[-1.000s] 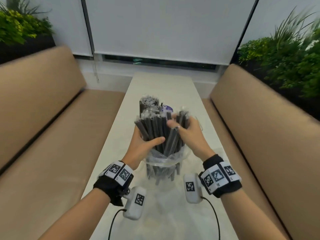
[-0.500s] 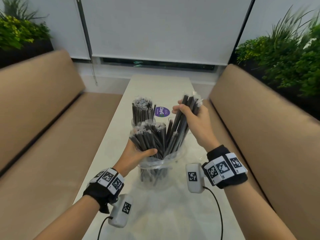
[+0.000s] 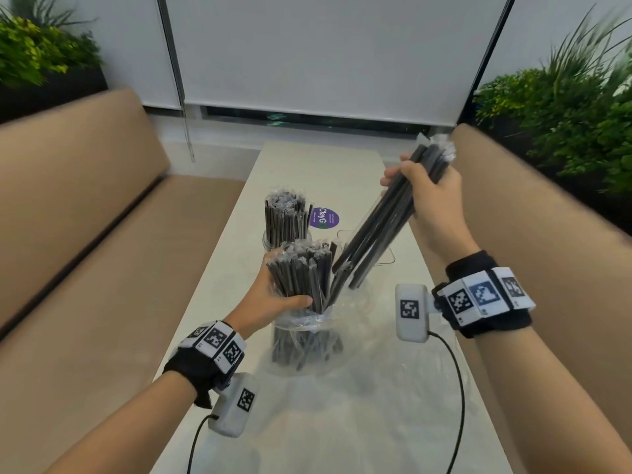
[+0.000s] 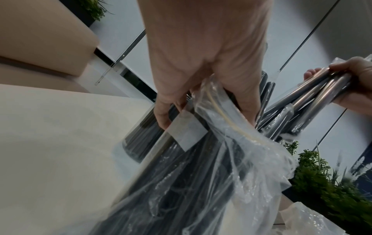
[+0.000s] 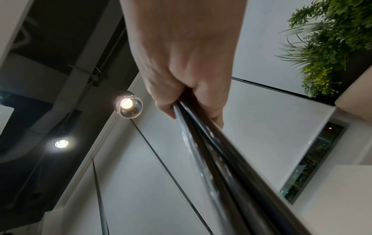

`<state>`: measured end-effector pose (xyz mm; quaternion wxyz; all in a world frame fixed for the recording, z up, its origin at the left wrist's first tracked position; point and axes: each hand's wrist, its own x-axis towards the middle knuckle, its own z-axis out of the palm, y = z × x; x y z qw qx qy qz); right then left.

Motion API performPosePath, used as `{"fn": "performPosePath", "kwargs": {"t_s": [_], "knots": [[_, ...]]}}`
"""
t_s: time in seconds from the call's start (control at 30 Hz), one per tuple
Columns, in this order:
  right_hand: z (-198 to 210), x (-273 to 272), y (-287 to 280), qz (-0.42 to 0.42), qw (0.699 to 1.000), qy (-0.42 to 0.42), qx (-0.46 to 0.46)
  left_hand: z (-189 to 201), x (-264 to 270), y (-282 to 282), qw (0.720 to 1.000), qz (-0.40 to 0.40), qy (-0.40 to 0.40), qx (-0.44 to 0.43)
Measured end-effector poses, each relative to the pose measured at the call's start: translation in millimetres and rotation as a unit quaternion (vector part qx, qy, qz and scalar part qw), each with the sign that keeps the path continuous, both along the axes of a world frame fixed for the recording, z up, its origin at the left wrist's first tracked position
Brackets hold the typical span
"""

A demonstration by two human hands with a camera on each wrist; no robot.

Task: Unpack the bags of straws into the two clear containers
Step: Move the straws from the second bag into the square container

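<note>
Head view showed the left hand (image 3: 273, 299) curled around bagged straws (image 3: 301, 278) at frame centre and the right hand (image 3: 427, 186) gripping a drawn handful (image 3: 379, 224) at upper right; light, stiff, film-wrapped and probably slippery, straws were best grasped mid-length.

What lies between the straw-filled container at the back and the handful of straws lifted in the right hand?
In the head view, a round purple sticker on the table lies between the back container and the lifted straws.
</note>
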<state>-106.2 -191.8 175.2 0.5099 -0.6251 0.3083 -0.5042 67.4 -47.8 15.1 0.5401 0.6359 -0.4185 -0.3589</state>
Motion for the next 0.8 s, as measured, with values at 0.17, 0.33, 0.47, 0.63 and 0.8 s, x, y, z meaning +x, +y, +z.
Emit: {"fn": "performPosePath", "kwargs": {"t_s": [0.17,0.33,0.47,0.63,0.8], "knots": [[21.4,-14.4,-6.3,-0.003,0.999,-0.021,-0.032,-1.5,1.3,-2.4,1.0,0.0,0.003,0.001],[59.6,-27.0,-27.9,-0.025,0.985,-0.164,-0.039,-3.9,2.4,-1.8,1.0,0.008,0.013,0.006],[48.1,-13.0,-54.3,-0.068,0.988,-0.129,-0.052,-5.6,1.4,-1.0,1.0,0.019,0.019,0.002],[-24.7,14.9,-73.1,-0.097,0.995,0.029,-0.001,-8.6,3.0,1.7,0.999,0.032,0.018,0.008],[-90.8,23.8,-85.0,-0.121,0.976,0.169,0.072,-10.0,2.9,3.0,0.998,0.049,0.022,0.016]]}}
